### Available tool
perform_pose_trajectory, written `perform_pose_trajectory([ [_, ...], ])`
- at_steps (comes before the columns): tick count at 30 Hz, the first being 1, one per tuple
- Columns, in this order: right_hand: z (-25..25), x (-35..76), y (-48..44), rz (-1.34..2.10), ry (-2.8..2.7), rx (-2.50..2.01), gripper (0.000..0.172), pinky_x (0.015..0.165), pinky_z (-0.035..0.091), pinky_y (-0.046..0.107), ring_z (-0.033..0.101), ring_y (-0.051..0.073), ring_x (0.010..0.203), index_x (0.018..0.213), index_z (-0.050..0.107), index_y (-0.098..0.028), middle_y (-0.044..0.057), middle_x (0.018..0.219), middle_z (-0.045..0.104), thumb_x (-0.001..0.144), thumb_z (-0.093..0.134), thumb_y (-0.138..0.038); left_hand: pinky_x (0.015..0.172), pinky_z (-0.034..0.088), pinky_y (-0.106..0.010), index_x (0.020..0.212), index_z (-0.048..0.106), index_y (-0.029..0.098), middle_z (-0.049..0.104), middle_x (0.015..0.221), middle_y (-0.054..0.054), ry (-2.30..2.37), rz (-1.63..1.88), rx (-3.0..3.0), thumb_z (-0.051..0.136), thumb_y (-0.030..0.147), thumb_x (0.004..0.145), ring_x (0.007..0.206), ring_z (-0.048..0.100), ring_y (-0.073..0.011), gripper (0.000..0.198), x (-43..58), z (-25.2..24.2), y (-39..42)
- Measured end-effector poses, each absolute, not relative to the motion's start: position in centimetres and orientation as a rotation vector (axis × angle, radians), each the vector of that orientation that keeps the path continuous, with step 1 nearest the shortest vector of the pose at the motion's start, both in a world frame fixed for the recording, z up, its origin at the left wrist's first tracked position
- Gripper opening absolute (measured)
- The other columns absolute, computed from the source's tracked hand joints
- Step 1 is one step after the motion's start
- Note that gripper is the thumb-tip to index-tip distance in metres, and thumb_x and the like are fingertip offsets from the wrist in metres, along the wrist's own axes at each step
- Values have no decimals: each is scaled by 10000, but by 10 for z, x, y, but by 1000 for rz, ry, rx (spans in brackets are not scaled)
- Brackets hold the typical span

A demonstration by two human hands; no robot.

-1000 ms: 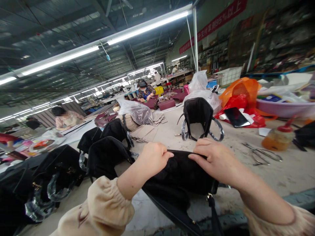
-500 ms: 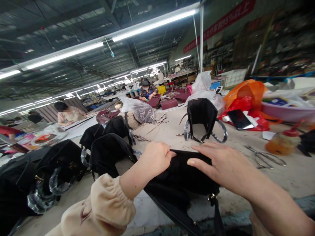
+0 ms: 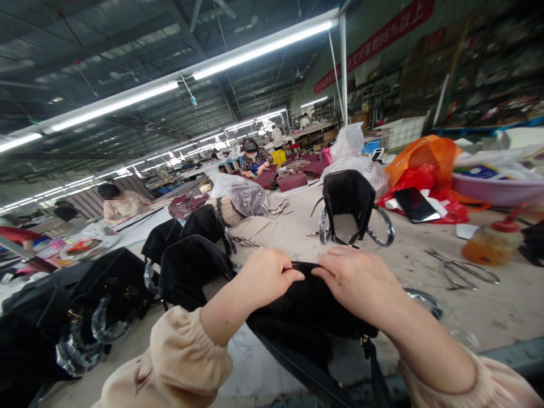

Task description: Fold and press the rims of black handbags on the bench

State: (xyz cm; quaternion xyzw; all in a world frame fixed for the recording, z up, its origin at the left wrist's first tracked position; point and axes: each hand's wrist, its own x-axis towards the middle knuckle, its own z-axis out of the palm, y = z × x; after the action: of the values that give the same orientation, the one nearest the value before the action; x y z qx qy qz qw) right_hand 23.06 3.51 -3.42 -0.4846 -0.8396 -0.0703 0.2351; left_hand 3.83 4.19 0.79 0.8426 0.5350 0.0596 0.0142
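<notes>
A black handbag (image 3: 306,323) lies on the worktable in front of me, its strap trailing toward the near edge. My left hand (image 3: 266,277) is closed on the bag's top rim at the left. My right hand (image 3: 359,283) pinches the same rim just to the right, fingers curled over it. The two hands nearly touch. A plastic-wrapped handle (image 3: 425,299) shows behind my right wrist.
Several black bags (image 3: 191,263) stand in a row at the left. One more upright black bag (image 3: 348,204) stands beyond my hands. Scissors (image 3: 461,269), a glue bottle (image 3: 491,241), a phone (image 3: 414,205) on red plastic and a basin (image 3: 493,190) lie right. Other people work at far tables.
My right hand, spread flat on the bag half a second ago, has slid left and closed on the rim beside my left hand. A plastic-wrapped handle has come into sight at the right.
</notes>
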Motion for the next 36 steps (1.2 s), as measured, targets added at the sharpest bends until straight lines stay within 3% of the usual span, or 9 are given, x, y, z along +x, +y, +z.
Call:
perform_pose_trajectory([
  [10, -33, 231, 36, -178, -2299, -1350, 228, 582, 331, 304, 593, 169, 688, 680, 616, -220, 7, 708, 622, 884, 549, -293, 641, 412, -226, 651, 701, 159, 670, 669, -14, 1711, 323, 2534, 621, 319, 847, 655, 587, -133, 265, 23, 9, 40],
  [29, -32, 230, 32, -191, -2305, -1335, 218, 576, 333, 302, 595, 172, 675, 670, 609, -221, 4, 692, 621, 874, 567, -282, 653, 399, -277, 701, 712, 165, 714, 731, -55, 1946, 173, 2583, 547, 420, 876, 708, 632, -188, 351, 33, 4, 47],
  [36, -30, 223, 29, -236, -2276, -1411, 308, 583, 370, 302, 636, 194, 664, 726, 669, -224, 38, 689, 674, 886, 542, -456, 626, 391, -283, 703, 718, 169, 718, 733, -65, 1988, 143, 2578, 534, 410, 881, 695, 634, -195, 351, 35, 6, 42],
])
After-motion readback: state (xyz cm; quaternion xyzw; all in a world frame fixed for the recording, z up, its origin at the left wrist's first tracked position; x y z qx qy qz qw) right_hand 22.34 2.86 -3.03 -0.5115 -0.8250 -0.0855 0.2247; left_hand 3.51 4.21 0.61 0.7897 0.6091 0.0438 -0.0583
